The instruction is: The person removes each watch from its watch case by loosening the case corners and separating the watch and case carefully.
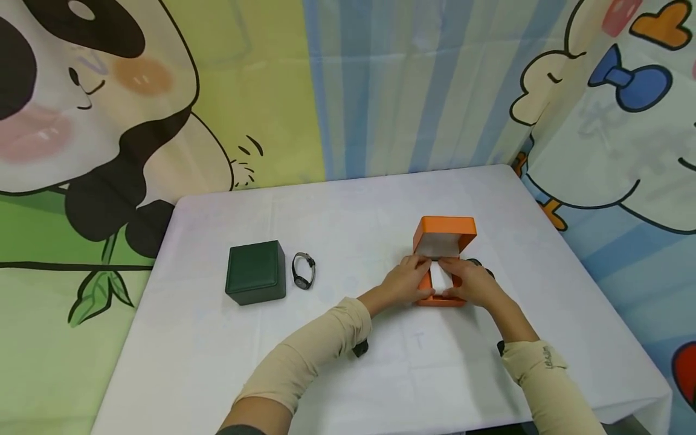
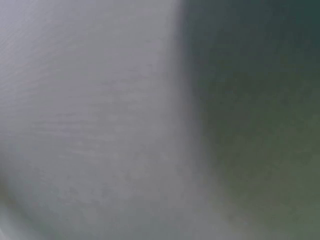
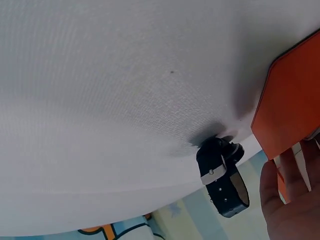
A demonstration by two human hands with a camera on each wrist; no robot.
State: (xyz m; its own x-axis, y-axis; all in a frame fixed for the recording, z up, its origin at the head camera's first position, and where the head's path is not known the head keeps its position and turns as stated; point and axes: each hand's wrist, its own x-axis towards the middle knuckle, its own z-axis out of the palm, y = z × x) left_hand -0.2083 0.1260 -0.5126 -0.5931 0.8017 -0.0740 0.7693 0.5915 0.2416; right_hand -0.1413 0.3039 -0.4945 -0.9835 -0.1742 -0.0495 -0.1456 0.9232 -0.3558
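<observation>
An orange box [image 1: 444,225] stands on the table with its hinged lid raised. A white cushion [image 1: 441,279] sits inside it, partly covered by fingers. From the left side, my left hand [image 1: 405,281] reaches into the box, its thumb near the front and its fingers farther back at the cushion. My right hand [image 1: 475,283] mirrors it from the right, gripping the cushion's other side. In the right wrist view, fingers [image 3: 295,175] curve over the orange box's edge. A black-strapped watch [image 3: 222,177], buckle showing, stands just beyond the right hand.
To the left a closed dark green box [image 1: 254,272] stands on the white-covered table [image 1: 348,229]. Beside it lies a second watch [image 1: 303,270] with a dark strap. Printed curtains [image 1: 391,90] hang behind the table's back edge. The left wrist view is mostly blurred.
</observation>
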